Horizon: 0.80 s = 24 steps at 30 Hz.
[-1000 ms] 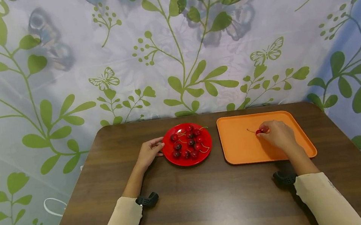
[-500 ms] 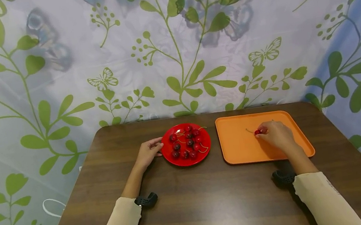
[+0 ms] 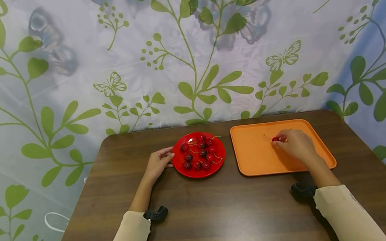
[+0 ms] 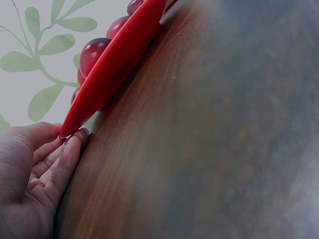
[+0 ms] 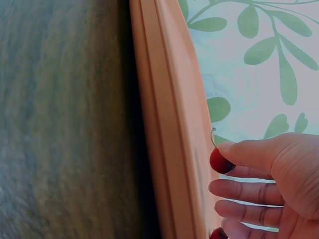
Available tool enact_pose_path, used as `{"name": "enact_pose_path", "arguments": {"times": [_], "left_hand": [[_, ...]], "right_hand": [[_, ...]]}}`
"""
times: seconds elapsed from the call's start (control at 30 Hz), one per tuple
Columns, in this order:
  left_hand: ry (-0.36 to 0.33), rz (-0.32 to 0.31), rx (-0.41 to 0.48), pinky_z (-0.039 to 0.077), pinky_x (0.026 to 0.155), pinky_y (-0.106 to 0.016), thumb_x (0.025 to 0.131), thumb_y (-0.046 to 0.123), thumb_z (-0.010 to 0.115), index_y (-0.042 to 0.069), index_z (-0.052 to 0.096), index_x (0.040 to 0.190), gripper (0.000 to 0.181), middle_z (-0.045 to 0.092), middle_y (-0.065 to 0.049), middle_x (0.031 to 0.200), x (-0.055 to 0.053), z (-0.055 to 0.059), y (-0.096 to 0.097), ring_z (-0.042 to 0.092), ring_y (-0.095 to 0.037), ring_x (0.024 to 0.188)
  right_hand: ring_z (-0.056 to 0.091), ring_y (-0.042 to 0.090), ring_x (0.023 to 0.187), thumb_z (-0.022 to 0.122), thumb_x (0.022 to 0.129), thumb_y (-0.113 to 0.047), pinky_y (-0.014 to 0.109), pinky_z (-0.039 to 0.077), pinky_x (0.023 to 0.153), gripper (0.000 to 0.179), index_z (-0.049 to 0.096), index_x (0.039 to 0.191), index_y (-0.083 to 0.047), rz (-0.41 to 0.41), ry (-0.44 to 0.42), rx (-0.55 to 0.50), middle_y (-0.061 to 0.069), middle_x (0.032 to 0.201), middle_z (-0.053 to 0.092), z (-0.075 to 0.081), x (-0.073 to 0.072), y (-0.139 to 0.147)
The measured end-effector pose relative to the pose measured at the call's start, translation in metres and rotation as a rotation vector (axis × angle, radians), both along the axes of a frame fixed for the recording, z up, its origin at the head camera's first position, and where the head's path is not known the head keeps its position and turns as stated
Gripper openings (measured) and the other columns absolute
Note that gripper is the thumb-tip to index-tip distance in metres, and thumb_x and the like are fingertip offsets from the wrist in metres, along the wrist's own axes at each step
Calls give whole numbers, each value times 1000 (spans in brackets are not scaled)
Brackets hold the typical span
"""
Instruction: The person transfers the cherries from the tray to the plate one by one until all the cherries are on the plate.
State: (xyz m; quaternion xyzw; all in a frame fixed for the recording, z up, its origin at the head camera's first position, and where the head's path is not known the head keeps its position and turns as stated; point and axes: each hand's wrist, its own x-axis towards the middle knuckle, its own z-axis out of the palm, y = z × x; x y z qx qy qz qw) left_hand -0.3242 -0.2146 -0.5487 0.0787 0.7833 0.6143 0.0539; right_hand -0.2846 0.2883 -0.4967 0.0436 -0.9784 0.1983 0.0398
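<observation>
My left hand [image 3: 157, 165] grips the left rim of a round red plate [image 3: 179, 154], thumb on top and fingers beneath the edge in the left wrist view. Several dark red cherries [image 3: 202, 152] with thin stems lie on the plate. Over an orange tray [image 3: 254, 159], my right hand [image 3: 298, 145] pinches a cherry [image 5: 220, 161] between thumb and forefinger, its stem pointing up in the right wrist view. A second cherry [image 5: 218, 233] shows low in that view beside the other fingertips, mostly cut off by the frame edge.
Plate and tray stand side by side on a brown wooden table [image 3: 220, 218], with a narrow gap between them. Behind the table hangs a cloth [image 3: 158, 80] printed with green leaves and butterflies. Each wrist wears a black strap mount [image 3: 156, 214].
The right hand stays over the tray, with the cherry shifting slightly in its fingertips; two stems now show beside it. The left hand and plate hold still.
</observation>
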Motion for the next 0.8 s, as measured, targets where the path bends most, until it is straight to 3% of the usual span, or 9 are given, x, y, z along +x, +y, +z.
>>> {"name": "enact_pose_path", "arguments": {"times": [0.4,0.8], "left_hand": [[6,-28,10,64,69,-37,101,11,65,-5,58,139,41,71,-17,107,-3,-2,-2,69,-12,75],[-1,-11,6,63,68,-29,100,14,66,1,63,136,38,71,-18,107,-2,-1,-1,69,-13,76]], "right_hand": [[60,27,76,72,96,-30,31,46,53,33,73,115,-2,8,55,-12,14,97,70,11,1,-5],[61,23,73,72,95,-35,30,46,51,35,75,112,-5,38,112,-2,7,91,72,33,11,-27]]}}
